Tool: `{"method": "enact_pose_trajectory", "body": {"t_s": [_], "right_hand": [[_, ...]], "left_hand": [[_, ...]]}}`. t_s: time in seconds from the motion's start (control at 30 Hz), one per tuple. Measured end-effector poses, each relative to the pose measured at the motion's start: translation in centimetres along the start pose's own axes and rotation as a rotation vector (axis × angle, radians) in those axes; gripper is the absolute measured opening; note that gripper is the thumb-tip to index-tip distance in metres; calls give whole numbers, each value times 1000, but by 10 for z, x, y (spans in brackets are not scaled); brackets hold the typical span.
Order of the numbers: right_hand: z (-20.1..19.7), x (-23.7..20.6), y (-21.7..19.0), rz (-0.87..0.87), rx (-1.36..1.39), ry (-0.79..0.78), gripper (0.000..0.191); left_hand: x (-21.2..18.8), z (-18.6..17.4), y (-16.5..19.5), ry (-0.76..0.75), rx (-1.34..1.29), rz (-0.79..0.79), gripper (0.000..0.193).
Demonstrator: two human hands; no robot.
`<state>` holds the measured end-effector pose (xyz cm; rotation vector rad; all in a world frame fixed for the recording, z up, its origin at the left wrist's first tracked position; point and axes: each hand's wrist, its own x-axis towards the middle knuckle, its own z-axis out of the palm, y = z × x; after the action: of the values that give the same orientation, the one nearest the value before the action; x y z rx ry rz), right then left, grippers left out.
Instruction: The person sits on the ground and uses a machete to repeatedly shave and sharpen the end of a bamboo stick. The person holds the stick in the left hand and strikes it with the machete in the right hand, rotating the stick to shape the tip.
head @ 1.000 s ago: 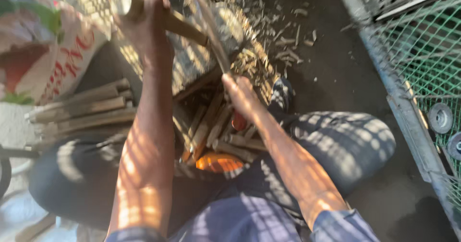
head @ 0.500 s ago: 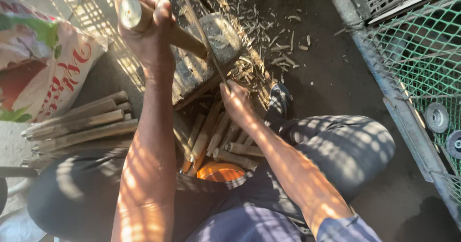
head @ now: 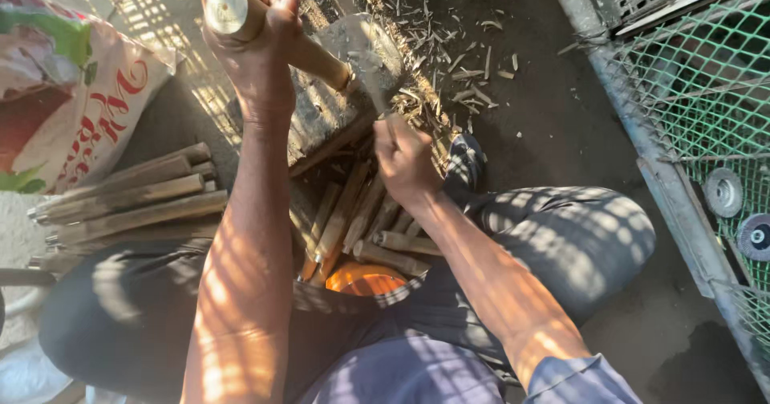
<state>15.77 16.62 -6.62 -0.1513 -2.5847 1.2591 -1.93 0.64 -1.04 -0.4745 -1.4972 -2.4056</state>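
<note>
The thin stick (head: 370, 75) stood nearly upright on the wooden block (head: 329, 107), its lower end pinched in the clenched grip of the right hand (head: 405, 159). The left hand (head: 257, 47) was clenched around the handle of a wooden-handled tool (head: 277, 31) raised over the block. Cut sticks (head: 361, 227) lay below the block, longer ones (head: 128, 199) to the left, chips (head: 457, 59) on the ground beyond.

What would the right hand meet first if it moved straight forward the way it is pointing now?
Probably the wooden block: the right hand holds a thin strip and points up toward it. Depth is unclear, so this is a guess.
</note>
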Motion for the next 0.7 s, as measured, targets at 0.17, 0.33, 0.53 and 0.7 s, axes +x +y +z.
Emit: {"method": "enact_pose_trajectory", "body": {"t_s": [0.17,0.33,0.53,0.7], "right_hand": [[21,-2,28,728,494,-195,44],[10,1,32,433,20,-125,53],[-17,1,-2,252,2,-51,42],[-24,-7,-17,-108,212,165,33]], "left_hand": [[8,-11,-2,-146,97,60,21],[10,-18,-8,-38,92,-41,51],[-5,0,-17,211,57,145,56],[-10,8,-20,158,-88,117,46]]}}
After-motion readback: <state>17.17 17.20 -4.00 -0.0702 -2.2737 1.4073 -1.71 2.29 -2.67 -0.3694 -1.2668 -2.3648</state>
